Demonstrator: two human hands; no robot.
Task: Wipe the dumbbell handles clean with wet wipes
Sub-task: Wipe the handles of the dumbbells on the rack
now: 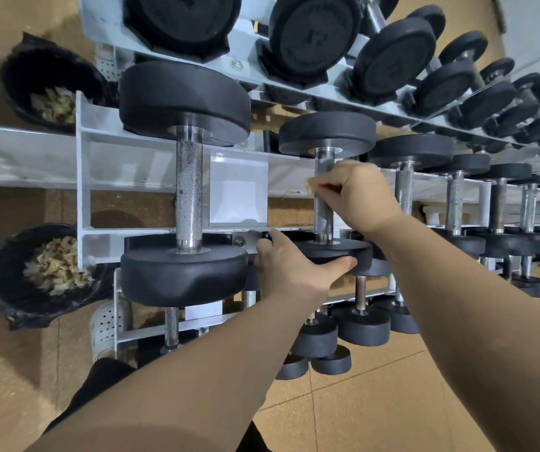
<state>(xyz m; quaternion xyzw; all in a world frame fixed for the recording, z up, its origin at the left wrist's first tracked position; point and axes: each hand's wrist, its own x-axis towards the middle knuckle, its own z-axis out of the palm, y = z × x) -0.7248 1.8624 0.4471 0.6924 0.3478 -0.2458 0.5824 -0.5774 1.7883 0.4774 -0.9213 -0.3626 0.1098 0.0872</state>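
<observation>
A black dumbbell with a knurled steel handle [324, 213] lies on the white rack [82, 177], second from the left. My right hand [356, 194] is wrapped round the upper part of that handle, and a small pale scrap of wipe [310, 183] pokes out from under its fingers. My left hand [291, 265] grips the near black head [337, 251] of the same dumbbell, thumb along its front edge. A bigger dumbbell [189, 190] lies to the left, untouched.
More dumbbells [454, 200] run along the rack to the right, getting smaller, with others on the shelves above and below. Two black bag-lined bins [17, 278] holding crumpled used wipes stand at the left. Tan floor tiles [376, 402] lie below.
</observation>
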